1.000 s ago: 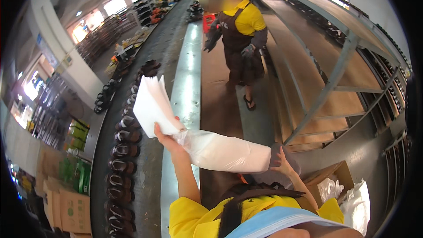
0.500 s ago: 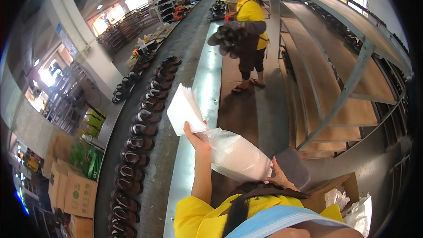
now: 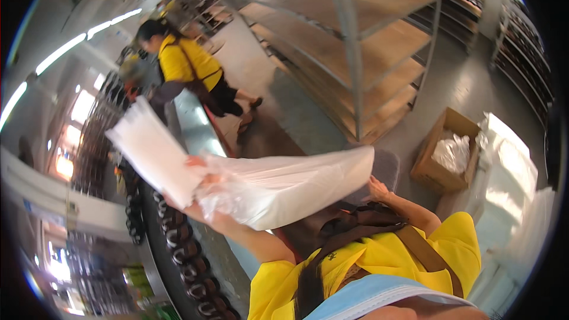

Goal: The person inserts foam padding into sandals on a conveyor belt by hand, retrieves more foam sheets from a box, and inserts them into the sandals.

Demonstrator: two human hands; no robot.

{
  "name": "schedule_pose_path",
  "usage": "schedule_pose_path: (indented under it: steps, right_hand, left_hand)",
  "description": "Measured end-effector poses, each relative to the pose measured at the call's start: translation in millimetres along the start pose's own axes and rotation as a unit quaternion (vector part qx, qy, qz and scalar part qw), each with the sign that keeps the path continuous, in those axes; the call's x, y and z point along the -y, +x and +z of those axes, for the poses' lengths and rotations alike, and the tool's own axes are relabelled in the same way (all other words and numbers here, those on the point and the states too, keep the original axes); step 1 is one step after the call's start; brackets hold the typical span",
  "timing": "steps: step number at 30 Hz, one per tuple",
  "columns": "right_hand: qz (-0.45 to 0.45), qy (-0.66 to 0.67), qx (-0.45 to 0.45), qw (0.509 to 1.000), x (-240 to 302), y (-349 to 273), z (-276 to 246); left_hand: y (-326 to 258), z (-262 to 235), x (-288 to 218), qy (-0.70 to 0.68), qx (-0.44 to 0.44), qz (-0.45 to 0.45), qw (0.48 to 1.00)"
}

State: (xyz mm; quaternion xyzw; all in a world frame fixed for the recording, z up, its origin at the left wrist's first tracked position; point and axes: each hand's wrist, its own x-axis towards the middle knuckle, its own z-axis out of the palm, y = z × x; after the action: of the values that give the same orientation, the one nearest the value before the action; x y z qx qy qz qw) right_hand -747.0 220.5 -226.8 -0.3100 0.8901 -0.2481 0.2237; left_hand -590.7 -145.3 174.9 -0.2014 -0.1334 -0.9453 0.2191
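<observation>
One bagged stack of white sheets [image 3: 155, 147], best supported at both ends

Behind the load, the metal-topped bench [image 3: 204, 136] is partly hidden; the stack is held in front of the bench's right-hand long edge, and no contact with that edge can be made out. Most of its length is wrapped in a clear bag [image 3: 296, 188], whose film is crumpled near the mouth and is likely to be slippery. The sheets are left bare at the mouth and slightly fanned at the outer corner; they are judged light, flexible and easily creased. The narrow bare part is gripped by the left hand [image 3: 203, 211], a good place for it. The right hand [image 3: 380, 191] is held by the bag's other end, fingers partly curled; whether film is pinched cannot be told. Sagging is best prevented by support there.
</observation>
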Motion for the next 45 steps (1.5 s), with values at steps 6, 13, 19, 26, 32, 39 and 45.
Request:
schedule_pose_path:
  steps: [6,13,19,26,32,39,45]
  right_hand:
    - [-0.195,0.268,-0.328,0.885,62.5,-40.1,-99.2]
    - [-0.013,-0.042,-0.379,0.924,0.3,-47.9,-101.1]
    - [0.052,0.201,-0.321,0.924,-21.2,-142.6,-118.0]
    - [0.154,0.366,-0.344,0.851,12.6,-308.2,-221.0]
    - [0.187,0.369,-0.463,0.784,-14.2,-440.8,-214.9]
    - [0.208,0.432,-0.638,0.603,-102.3,-551.8,-206.7]
    - [0.313,0.451,-0.667,0.504,-177.1,-484.5,-309.0]
  left_hand:
    - [31.6,45.2,60.6,0.165,-0.044,0.186,0.968]
    - [53.3,35.1,125.9,0.203,-0.076,0.125,0.968]
    - [70.8,-14.0,150.0,0.137,-0.115,0.042,0.983]
    - [72.2,-71.5,212.0,0.246,-0.240,-0.167,0.924]
    - [5.4,-225.0,321.9,-0.107,-0.202,-0.433,0.872]
    - [-80.1,-213.2,450.6,0.320,-0.537,-0.441,0.644]
    - [-88.1,-211.5,484.8,0.338,-0.606,-0.372,0.617]
